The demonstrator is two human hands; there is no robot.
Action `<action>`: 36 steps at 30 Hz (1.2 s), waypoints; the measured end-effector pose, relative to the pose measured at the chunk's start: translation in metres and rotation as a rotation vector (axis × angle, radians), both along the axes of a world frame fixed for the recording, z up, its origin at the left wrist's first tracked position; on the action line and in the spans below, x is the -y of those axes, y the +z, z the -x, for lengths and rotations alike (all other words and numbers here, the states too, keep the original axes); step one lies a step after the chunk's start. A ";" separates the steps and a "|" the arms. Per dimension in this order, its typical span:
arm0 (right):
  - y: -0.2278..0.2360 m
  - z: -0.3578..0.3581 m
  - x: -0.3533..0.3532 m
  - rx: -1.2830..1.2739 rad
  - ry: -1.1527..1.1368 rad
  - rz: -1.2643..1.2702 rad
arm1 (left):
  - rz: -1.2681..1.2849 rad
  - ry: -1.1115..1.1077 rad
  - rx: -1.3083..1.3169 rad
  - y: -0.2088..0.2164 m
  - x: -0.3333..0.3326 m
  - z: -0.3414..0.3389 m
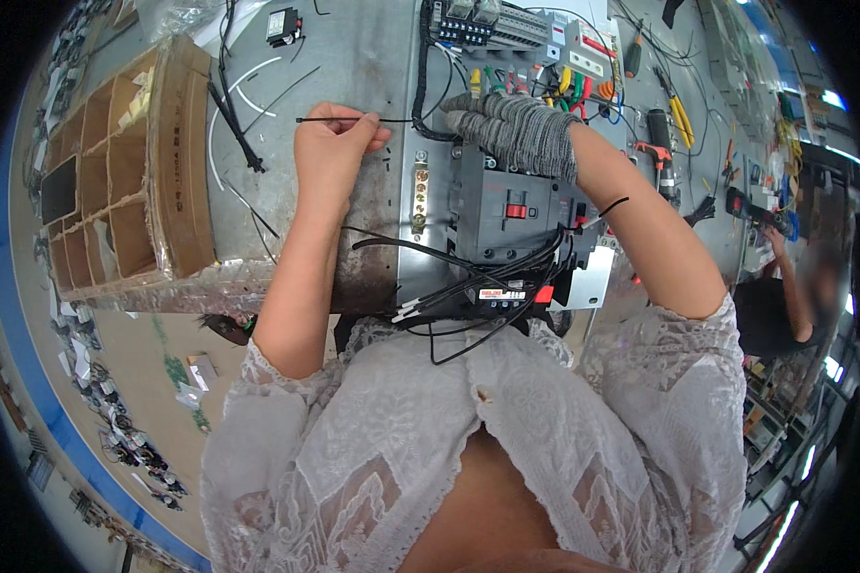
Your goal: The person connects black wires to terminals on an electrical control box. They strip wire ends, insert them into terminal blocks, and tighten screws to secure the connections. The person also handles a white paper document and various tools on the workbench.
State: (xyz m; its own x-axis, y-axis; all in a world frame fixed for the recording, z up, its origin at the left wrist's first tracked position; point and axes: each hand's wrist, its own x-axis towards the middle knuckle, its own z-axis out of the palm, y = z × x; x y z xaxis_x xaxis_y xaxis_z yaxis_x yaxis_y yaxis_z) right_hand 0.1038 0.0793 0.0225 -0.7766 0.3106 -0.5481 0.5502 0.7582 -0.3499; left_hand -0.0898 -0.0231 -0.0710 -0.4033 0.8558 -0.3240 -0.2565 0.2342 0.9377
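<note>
My left hand is bare and pinches a thin black cable tie, which stretches sideways toward a black wrapped wire bundle on the metal panel. My right hand wears a grey knitted glove. Its fingers are pressed together beside that bundle, just above a grey circuit breaker with a red switch; what they grip, if anything, is hidden. Loose black wires with white ends hang over the breaker's near side. A brass terminal bar is fixed to the panel left of the breaker.
A cardboard compartment box stands at the left, with more black cable ties by it. Terminal blocks line the panel's far end. Yellow-handled pliers and a screwdriver lie at right. Another person works at far right.
</note>
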 end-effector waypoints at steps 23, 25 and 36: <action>-0.014 -0.003 0.004 -0.170 -0.427 0.326 | -0.048 -0.048 -0.430 -0.021 -0.004 0.011; -0.012 -0.006 0.005 -0.205 -0.390 0.300 | -0.031 -0.020 -0.403 -0.020 -0.003 0.006; -0.008 0.008 0.021 -0.253 -0.945 0.566 | 0.035 -0.133 -0.371 -0.009 -0.002 0.012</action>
State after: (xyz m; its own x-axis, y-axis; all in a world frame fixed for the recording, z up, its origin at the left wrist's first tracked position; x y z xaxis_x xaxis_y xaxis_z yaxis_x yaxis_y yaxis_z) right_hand 0.0959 0.0579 0.0143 -0.4705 0.5895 -0.6566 0.6836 -0.2269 -0.6937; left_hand -0.1017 -0.0215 -0.0802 -0.3852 0.8993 -0.2072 0.1330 0.2762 0.9518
